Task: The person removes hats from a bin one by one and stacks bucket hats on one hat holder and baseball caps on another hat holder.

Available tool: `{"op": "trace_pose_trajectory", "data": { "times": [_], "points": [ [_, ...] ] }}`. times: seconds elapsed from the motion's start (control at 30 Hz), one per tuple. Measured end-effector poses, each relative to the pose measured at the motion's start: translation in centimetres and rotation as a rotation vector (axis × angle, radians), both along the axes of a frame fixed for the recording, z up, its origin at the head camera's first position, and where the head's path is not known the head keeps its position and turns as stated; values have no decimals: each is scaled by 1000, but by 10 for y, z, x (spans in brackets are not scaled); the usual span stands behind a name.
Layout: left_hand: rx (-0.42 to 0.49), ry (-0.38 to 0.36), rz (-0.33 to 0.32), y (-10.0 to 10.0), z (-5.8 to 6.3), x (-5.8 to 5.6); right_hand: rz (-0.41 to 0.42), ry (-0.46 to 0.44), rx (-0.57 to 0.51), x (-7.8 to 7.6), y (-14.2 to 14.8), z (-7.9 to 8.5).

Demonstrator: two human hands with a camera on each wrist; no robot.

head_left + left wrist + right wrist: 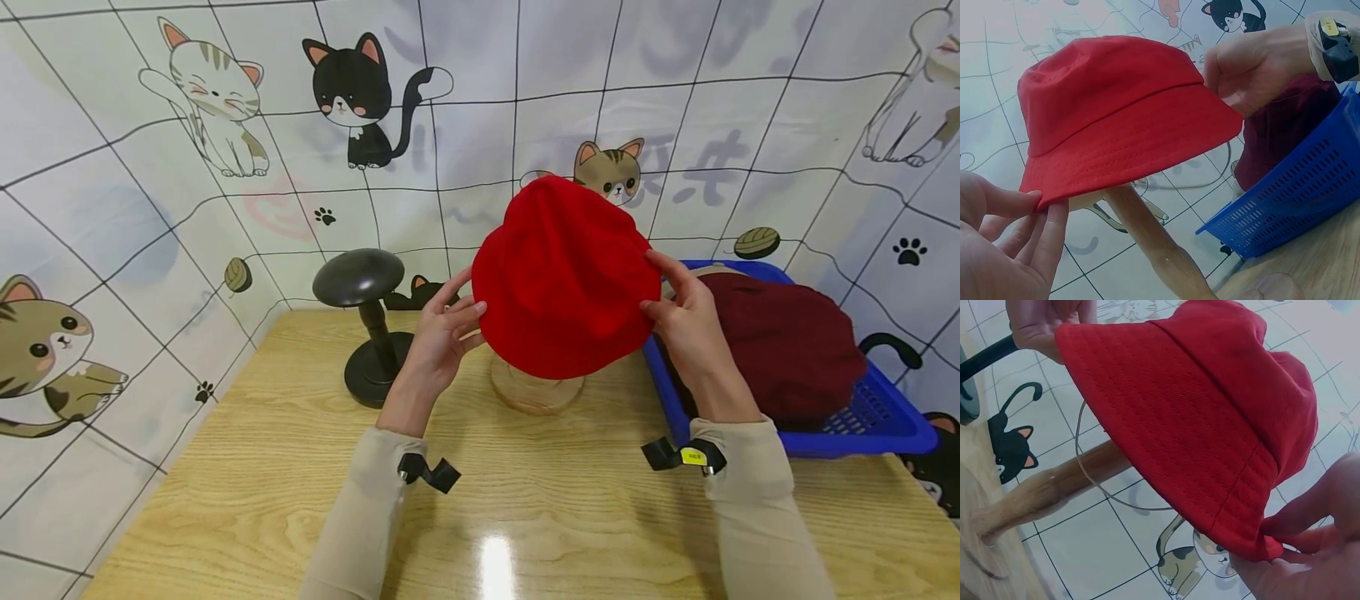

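A red bucket hat (pixel 562 283) is held up over a wooden hat stand, brim downward. My left hand (pixel 441 337) pinches the left edge of its brim between thumb and fingers. On the opposite side, my right hand (pixel 690 329) grips the brim, and the right wrist view shows the cloth bunched at the fingers. The stand's round base (pixel 536 393) shows below the hat, and its turned post (pixel 1163 250) rises under the brim in the left wrist view. The hat hides the stand's top, so I cannot tell whether they touch.
At the left is a black hat stand (pixel 378 346) with a domed top. A blue plastic basket (pixel 892 417) at the right holds a dark red cloth item (pixel 780 342) and other things under it. A cat-printed cloth (pixel 480 142) hangs behind the wooden table (pixel 247 467).
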State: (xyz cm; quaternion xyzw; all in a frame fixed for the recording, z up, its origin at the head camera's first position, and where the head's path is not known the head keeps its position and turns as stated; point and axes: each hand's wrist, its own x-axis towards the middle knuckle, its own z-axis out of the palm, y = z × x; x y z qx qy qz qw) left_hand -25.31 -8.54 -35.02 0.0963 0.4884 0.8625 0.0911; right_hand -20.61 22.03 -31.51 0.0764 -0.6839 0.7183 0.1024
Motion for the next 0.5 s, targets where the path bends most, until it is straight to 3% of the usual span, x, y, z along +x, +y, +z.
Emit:
{"op": "trace_pose_trajectory", "data": {
  "times": [0.5],
  "points": [
    [-18,-84,66,-2,-12,-8,-65,-91,215,-12,-2,-13]
  ]
}}
